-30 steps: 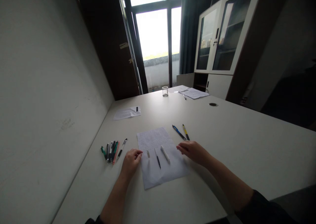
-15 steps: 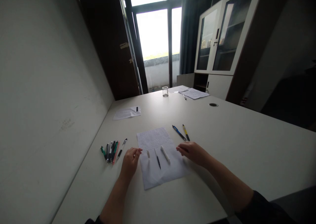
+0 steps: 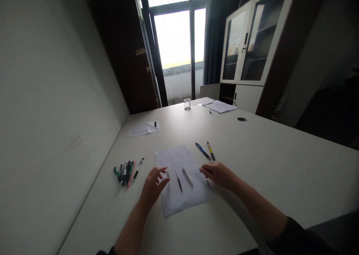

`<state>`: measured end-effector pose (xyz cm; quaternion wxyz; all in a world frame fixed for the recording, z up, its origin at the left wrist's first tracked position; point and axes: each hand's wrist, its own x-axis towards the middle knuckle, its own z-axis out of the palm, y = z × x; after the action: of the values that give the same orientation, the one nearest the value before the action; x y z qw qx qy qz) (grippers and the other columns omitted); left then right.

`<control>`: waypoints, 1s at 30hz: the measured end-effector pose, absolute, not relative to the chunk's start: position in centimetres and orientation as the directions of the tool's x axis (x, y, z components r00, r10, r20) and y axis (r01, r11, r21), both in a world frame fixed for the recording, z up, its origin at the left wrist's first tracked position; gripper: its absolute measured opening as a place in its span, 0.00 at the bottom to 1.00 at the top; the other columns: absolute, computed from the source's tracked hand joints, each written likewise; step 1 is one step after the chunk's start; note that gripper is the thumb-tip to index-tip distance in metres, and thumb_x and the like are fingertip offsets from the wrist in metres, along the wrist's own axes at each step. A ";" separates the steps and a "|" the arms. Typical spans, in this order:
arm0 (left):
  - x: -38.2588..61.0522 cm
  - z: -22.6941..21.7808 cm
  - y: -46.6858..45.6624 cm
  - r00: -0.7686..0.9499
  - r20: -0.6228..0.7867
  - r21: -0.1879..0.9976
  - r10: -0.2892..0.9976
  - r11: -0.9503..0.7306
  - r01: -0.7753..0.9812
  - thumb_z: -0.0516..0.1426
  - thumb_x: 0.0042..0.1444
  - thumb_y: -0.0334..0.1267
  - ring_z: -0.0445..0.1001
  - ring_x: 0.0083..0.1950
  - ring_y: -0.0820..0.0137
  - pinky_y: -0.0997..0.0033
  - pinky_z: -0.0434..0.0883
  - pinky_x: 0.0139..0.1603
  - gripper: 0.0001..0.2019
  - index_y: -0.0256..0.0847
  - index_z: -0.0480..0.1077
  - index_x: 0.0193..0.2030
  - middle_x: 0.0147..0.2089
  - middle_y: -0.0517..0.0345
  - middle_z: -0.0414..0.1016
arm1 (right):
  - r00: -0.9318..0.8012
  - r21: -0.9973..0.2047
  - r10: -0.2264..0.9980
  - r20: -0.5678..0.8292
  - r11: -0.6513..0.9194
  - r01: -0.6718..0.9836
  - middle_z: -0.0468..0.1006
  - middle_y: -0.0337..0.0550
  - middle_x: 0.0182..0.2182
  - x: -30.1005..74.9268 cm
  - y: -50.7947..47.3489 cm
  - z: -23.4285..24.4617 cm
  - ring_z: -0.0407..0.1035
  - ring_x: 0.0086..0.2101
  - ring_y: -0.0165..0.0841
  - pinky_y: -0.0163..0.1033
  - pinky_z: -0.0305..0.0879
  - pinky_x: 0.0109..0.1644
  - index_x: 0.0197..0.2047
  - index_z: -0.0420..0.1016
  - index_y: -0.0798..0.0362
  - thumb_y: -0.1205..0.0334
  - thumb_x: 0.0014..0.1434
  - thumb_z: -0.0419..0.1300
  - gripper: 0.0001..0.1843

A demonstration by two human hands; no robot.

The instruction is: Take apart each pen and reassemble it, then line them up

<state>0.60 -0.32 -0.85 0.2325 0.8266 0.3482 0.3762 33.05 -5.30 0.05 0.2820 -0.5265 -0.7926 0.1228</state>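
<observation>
Pen parts laid out in a row on a written sheet, one hand at either side

The left hand [image 3: 153, 185], fingers spread and holding nothing, hovers at the left edge of the sheet of paper [image 3: 179, 200], just beside the white cap [image 3: 168, 174]. The cap lies apart from the dark refill [image 3: 178, 180] and the white barrel [image 3: 187, 175], seemingly so each shows plainly. The right hand [image 3: 220, 173] rests on the table [image 3: 252, 165] with fingers curled; whether they pinch anything cannot be told

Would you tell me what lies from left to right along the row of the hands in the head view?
In order: pen bunch → single pen → left hand → refill → white barrel → right hand.
</observation>
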 end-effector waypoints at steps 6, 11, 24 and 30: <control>1.2 -1.7 -0.4 0.469 0.438 0.663 0.767 -0.628 0.407 0.57 0.61 0.43 0.72 0.38 0.69 0.71 0.71 0.33 0.16 0.44 0.67 0.55 0.45 0.53 0.75 | -0.317 -0.470 0.894 0.317 0.438 0.766 0.76 0.41 0.24 32.5 -5.3 -0.1 0.67 0.25 0.29 0.34 0.60 0.33 0.30 0.76 0.54 0.55 0.68 0.50 0.20; 1.6 -1.7 -0.3 0.436 0.414 0.719 0.799 -0.580 0.382 0.57 0.61 0.39 0.73 0.38 0.69 0.71 0.71 0.33 0.12 0.43 0.69 0.52 0.43 0.53 0.76 | -0.340 -0.451 0.867 0.364 0.483 0.750 0.78 0.42 0.29 31.4 -5.4 -0.3 0.68 0.26 0.28 0.33 0.61 0.32 0.38 0.77 0.52 0.58 0.66 0.54 0.12; 1.6 -0.9 -0.2 0.284 0.353 0.873 0.892 -0.423 0.243 0.58 0.59 0.45 0.77 0.40 0.66 0.69 0.74 0.38 0.13 0.40 0.72 0.47 0.37 0.53 0.77 | -0.653 -0.026 0.676 0.342 0.701 0.713 0.74 0.45 0.37 26.7 -5.1 1.0 0.66 0.38 0.34 0.37 0.64 0.39 0.43 0.77 0.52 0.68 0.65 0.54 0.10; 1.5 -1.3 0.0 0.272 0.337 0.896 0.901 -0.395 0.200 0.58 0.59 0.46 0.77 0.40 0.66 0.68 0.75 0.38 0.15 0.39 0.73 0.47 0.38 0.52 0.77 | -0.678 0.036 0.670 0.304 0.703 0.711 0.73 0.44 0.37 25.8 -4.3 1.4 0.64 0.39 0.34 0.37 0.63 0.39 0.45 0.76 0.52 0.71 0.64 0.55 0.11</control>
<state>1.48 0.03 -1.26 0.3835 0.6991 0.3939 0.4571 25.80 -4.26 1.41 0.1353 -0.3780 -0.9127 -0.0758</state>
